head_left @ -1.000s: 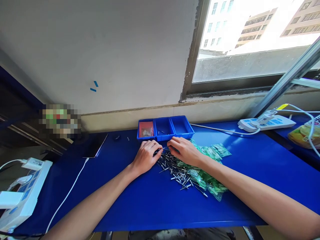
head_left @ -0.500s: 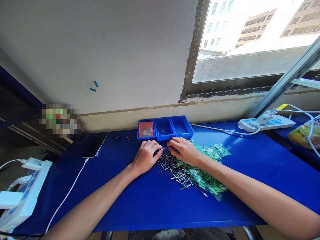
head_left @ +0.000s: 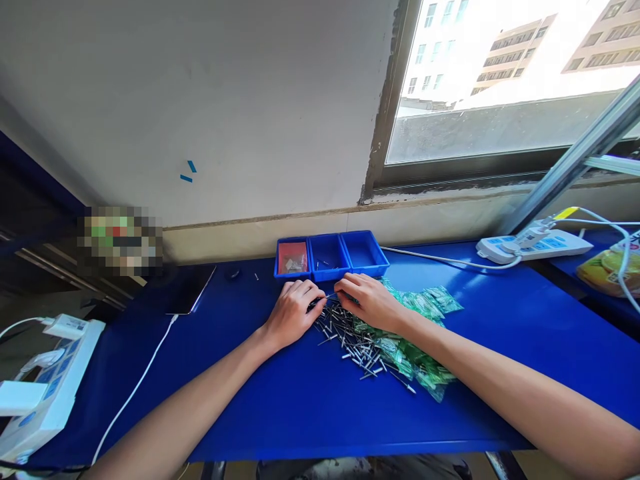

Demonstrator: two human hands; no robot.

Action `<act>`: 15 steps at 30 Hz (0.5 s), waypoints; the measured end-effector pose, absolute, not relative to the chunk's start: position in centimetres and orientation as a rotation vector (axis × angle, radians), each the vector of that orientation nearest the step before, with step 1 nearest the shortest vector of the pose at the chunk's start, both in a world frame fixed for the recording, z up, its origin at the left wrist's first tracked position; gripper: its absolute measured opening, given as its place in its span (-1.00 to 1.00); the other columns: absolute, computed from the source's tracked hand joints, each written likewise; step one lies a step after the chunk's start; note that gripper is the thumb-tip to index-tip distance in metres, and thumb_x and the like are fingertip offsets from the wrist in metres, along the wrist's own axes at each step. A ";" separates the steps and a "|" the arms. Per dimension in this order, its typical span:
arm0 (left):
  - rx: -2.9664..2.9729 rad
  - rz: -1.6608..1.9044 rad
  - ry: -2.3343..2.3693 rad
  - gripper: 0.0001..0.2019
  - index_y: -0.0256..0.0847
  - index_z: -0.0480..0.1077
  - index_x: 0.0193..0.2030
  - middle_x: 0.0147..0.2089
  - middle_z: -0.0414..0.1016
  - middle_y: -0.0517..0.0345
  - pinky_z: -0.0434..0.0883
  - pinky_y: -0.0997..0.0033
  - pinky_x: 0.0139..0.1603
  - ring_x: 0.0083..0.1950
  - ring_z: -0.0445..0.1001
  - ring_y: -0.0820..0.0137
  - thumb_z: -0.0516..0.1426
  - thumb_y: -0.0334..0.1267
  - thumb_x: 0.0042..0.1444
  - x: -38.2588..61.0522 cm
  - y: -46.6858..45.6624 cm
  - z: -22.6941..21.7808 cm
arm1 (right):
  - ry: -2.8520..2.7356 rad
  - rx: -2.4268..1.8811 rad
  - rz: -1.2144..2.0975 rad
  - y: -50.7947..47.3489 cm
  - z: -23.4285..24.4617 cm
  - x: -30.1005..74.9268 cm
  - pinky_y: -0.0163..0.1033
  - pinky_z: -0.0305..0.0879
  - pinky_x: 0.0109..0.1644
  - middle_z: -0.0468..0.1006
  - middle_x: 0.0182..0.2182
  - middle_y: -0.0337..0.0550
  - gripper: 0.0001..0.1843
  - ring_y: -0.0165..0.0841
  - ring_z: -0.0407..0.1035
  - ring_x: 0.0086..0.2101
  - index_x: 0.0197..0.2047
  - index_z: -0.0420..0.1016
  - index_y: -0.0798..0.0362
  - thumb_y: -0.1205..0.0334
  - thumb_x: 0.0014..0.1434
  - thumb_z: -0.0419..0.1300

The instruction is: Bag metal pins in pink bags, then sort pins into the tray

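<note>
My left hand (head_left: 293,311) and my right hand (head_left: 369,301) meet fingertip to fingertip over a heap of small metal pins (head_left: 350,337) on the blue table (head_left: 300,400). Both hands are closed in a pinch on one thin pin (head_left: 327,297) held between them. Under my right wrist lies a pile of small green plastic bags (head_left: 417,337). Just beyond the hands stand three joined blue trays (head_left: 331,256); the left one holds a reddish packet (head_left: 293,258).
A phone (head_left: 190,291) with a white cable (head_left: 135,387) lies at the left. White power strips sit at the far left (head_left: 40,393) and back right (head_left: 533,247). A yellow packet (head_left: 605,270) lies at the right edge. Wall and window stand behind.
</note>
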State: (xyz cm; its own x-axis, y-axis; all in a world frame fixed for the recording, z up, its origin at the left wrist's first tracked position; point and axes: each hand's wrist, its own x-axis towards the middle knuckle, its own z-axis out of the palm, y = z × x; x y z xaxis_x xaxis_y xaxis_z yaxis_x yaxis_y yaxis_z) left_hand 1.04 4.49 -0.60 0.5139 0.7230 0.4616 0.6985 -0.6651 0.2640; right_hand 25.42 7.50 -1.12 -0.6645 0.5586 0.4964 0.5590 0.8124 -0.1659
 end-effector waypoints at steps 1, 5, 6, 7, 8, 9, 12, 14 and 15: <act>2.695 0.849 1.264 -0.86 -0.12 0.47 -0.06 -0.06 0.58 0.13 0.33 0.16 0.07 -0.01 0.49 0.27 0.10 -0.20 0.48 1.0 4.5 -0.6 | -2.457 -0.823 -0.001 7.5 -1.1 25.4 -0.15 0.23 -0.13 0.53 -0.22 -0.09 -0.84 -0.26 0.38 -0.27 -0.01 0.42 0.01 0.25 0.52 0.02; 2.690 0.836 1.265 -0.87 -0.12 0.47 -0.06 -0.06 0.58 0.13 0.33 0.16 0.08 0.00 0.49 0.27 0.10 -0.21 0.48 1.0 4.5 -0.7 | -2.458 -0.819 -0.003 7.5 -1.2 25.4 -0.15 0.22 -0.15 0.53 -0.21 -0.09 -0.84 -0.26 0.38 -0.27 -0.02 0.42 0.01 0.25 0.53 0.02; 2.689 0.836 1.265 -0.87 -0.12 0.47 -0.05 -0.06 0.58 0.13 0.33 0.16 0.08 0.00 0.48 0.27 0.11 -0.21 0.48 1.0 4.5 -0.7 | -2.458 -0.820 -0.004 7.5 -1.2 25.4 -0.15 0.22 -0.15 0.53 -0.22 -0.09 -0.84 -0.26 0.38 -0.27 -0.02 0.42 0.01 0.25 0.52 0.02; 2.689 0.835 1.266 -0.87 -0.12 0.48 -0.05 -0.06 0.58 0.13 0.33 0.16 0.08 -0.01 0.48 0.27 0.11 -0.20 0.48 1.0 4.5 -0.7 | -2.455 -0.820 -0.006 7.5 -1.1 25.4 -0.15 0.21 -0.15 0.53 -0.22 -0.10 -0.85 -0.26 0.38 -0.27 -0.02 0.42 0.01 0.25 0.52 0.02; 2.689 0.834 1.266 -0.87 -0.12 0.48 -0.05 -0.06 0.58 0.13 0.33 0.16 0.07 -0.01 0.48 0.27 0.11 -0.20 0.48 1.0 4.5 -0.7 | -2.454 -0.818 -0.007 7.5 -1.1 25.4 -0.15 0.21 -0.15 0.53 -0.23 -0.10 -0.85 -0.25 0.38 -0.27 -0.03 0.42 0.01 0.25 0.52 0.02; 2.690 0.833 1.267 -0.87 -0.12 0.48 -0.05 -0.06 0.58 0.13 0.33 0.16 0.07 -0.01 0.48 0.27 0.11 -0.20 0.48 1.0 4.5 -0.8 | -2.453 -0.817 -0.006 7.5 -1.1 25.4 -0.15 0.21 -0.15 0.53 -0.23 -0.10 -0.85 -0.26 0.38 -0.28 -0.03 0.42 0.01 0.25 0.52 0.03; 2.693 0.836 1.267 -0.86 -0.12 0.49 -0.05 -0.06 0.58 0.12 0.33 0.16 0.05 -0.02 0.48 0.27 0.11 -0.19 0.48 1.0 4.5 -0.8 | -2.453 -0.820 0.001 7.5 -1.1 25.4 -0.15 0.22 -0.15 0.52 -0.23 -0.10 -0.85 -0.26 0.37 -0.28 -0.03 0.42 0.01 0.25 0.52 0.02; 2.696 0.842 1.268 -0.85 -0.12 0.49 -0.05 -0.06 0.58 0.12 0.34 0.16 0.05 -0.02 0.48 0.27 0.11 -0.19 0.48 1.0 4.5 -0.8 | -2.455 -0.826 0.005 7.5 -1.1 25.4 -0.15 0.22 -0.14 0.52 -0.23 -0.10 -0.84 -0.25 0.37 -0.27 -0.03 0.42 0.01 0.25 0.52 0.02; 2.697 0.845 1.269 -0.85 -0.12 0.49 -0.05 -0.06 0.58 0.12 0.34 0.17 0.05 -0.02 0.48 0.27 0.11 -0.19 0.48 1.0 4.5 -0.8 | -2.456 -0.827 0.007 7.5 -1.1 25.5 -0.15 0.22 -0.14 0.52 -0.23 -0.10 -0.84 -0.25 0.37 -0.27 -0.03 0.42 0.01 0.25 0.52 0.02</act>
